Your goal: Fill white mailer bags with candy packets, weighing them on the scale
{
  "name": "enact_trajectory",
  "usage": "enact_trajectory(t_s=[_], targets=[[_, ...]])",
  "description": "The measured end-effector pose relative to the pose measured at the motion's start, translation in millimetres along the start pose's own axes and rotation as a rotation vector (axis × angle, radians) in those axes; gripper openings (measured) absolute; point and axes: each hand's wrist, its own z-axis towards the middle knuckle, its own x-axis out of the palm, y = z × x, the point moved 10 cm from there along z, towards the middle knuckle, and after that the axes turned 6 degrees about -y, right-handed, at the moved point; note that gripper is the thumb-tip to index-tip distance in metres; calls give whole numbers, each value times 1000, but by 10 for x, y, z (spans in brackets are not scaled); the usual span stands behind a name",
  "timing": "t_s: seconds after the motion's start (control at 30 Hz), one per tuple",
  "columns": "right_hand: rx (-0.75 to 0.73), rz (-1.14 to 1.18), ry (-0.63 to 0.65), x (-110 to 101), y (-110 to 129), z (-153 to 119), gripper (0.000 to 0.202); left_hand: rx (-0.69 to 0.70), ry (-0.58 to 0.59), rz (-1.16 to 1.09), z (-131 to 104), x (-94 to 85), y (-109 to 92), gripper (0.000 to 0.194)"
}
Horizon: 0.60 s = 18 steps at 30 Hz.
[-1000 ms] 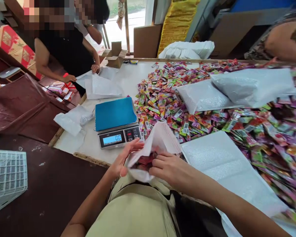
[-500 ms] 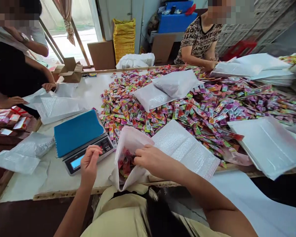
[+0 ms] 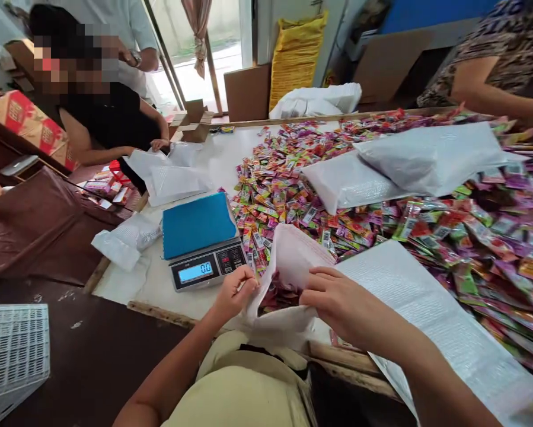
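Observation:
A white bubble mailer (image 3: 299, 252) stands open at the table's front edge, with small colorful snack packets (image 3: 279, 296) inside. My left hand (image 3: 237, 292) is closed in a pinch at the mailer's left rim. On the right rim, my right hand (image 3: 337, 302) has its fingers curled over the edge, thumb side hidden. Just left of the mailer is a digital scale (image 3: 195, 273) with a blue platform; its display reads 0.0. Another flat white bubble mailer (image 3: 426, 314) lies right of my right hand.
Loose packets (image 3: 288, 172) are heaped across the table, with filled mailers (image 3: 408, 160) on top. A crumpled mailer (image 3: 128, 237) lies left of the scale. One person in black (image 3: 115, 118) handles mailers at the left; another's arm (image 3: 492, 89) reaches in at the far right. A plastic basket (image 3: 17, 344) stands lower left.
The view has swung left. My left hand has moved from in front of the scale to the mailer's left rim. My right hand has come from the packets inside to the right rim.

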Motion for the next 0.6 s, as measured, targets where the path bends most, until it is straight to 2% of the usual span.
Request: enact_trajectory(t_s=[0.07,0.13,0.17,0.23,0.27,0.33,0.4,0.47,0.57,0.6], targets=[[-49,16,21,50,64,53,28,-7,43,-42,22,77,-55,56],[-90,18,39,109,147,100,27,-53,131,70,74,212,-49,77],[-87,4,35,120,162,117,26,-83,149,164,115,253,-16,71],[-37,-42,13,83,127,116,26,-113,127,322,223,270,46,33],[-8,-55,3,37,96,93,27,-107,100,353,282,263,54,20],[6,-19,8,-87,64,4,27,-85,25,311,396,216,19,29],[-11,23,-52,-335,53,-100,25,-75,-63,151,515,127,-99,37],[-16,-50,-277,-775,28,-211,23,-30,-172,8,689,-15,-352,41],[99,-291,-714,-1490,-56,-536,29,191,-297,-24,1132,-255,-990,44],[134,-336,-787,-1632,-89,-663,37,283,-327,-14,1326,-348,-1221,43]])
